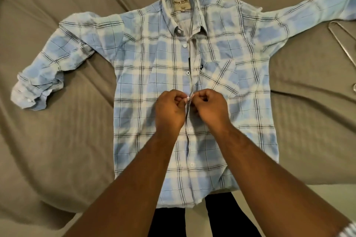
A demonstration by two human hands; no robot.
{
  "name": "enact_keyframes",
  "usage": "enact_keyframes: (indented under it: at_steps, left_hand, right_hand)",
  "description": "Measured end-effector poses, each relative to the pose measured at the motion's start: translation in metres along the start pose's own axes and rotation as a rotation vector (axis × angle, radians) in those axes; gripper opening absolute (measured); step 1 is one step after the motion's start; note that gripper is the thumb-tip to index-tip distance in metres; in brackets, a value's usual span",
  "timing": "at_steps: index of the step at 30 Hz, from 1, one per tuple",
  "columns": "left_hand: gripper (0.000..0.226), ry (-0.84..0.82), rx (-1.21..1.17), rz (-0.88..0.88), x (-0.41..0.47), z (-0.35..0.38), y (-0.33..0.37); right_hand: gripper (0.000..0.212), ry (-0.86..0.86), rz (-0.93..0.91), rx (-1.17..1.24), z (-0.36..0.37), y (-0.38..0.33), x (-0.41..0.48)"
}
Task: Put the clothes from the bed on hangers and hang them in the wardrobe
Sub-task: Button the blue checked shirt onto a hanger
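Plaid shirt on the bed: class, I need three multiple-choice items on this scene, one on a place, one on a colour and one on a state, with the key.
1. Where is the wire hanger? A. on the bed, right of the shirt; B. on a wardrobe rail; C. inside the shirt.
2. The shirt's colours? A. red and black; B. light blue and white, dark lines; C. plain green.
3. What do the left hand and right hand do? A. lie flat; B. lift the hanger; C. pinch the shirt's button strip.
Key: 1 A, it lies on the bed at the right edge; 2 B, the check pattern shows it; 3 C, both hands' fingers curl at one button.
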State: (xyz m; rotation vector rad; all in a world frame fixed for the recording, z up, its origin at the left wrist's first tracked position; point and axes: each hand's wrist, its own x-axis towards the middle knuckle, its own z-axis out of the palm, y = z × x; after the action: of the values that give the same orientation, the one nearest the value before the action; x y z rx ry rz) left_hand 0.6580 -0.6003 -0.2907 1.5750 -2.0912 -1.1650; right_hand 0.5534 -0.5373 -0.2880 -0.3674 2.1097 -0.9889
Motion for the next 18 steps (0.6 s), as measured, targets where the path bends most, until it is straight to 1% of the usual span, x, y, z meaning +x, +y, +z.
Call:
enact_keyframes:
  at_steps: [2, 6, 7, 9, 11, 14, 17, 18]
  left_hand:
    - [0.010, 0.013, 0.003, -0.012, -0.002, 0.003, 0.002]
    - [0.006, 0.027, -0.044, -0.081, -0.002, 0.006, 0.003]
    - [0.005, 0.015, -0.086, -0.119, 0.000, 0.005, 0.004]
    - [0.005, -0.012, -0.181, -0.189, 0.005, 0.002, 0.004]
    - [0.007, -0.025, -0.239, -0.222, 0.006, 0.000, 0.003]
    - [0.009, -0.050, -0.280, -0.252, 0.009, -0.002, 0.004]
    - [0.010, -0.097, -0.303, -0.285, 0.014, -0.006, 0.004]
    - [0.010, -0.106, -0.306, -0.292, 0.015, -0.007, 0.004]
  right_hand:
    - [0.008, -0.009, 0.026, 0.035, -0.002, -0.001, 0.001]
    - [0.004, -0.022, -0.007, 0.058, -0.003, 0.001, -0.001]
    - [0.003, -0.026, -0.016, 0.058, -0.003, 0.001, -0.002]
    - [0.009, -0.023, -0.032, 0.035, -0.002, 0.001, -0.004]
    - [0.006, -0.015, -0.029, 0.023, -0.001, 0.001, -0.003]
    - [0.009, -0.009, 0.004, 0.040, -0.003, 0.000, -0.004]
    - [0.007, 0.010, 0.027, 0.084, -0.001, 0.000, -0.005]
    - [0.012, 0.020, 0.020, 0.071, 0.001, -0.002, -0.005]
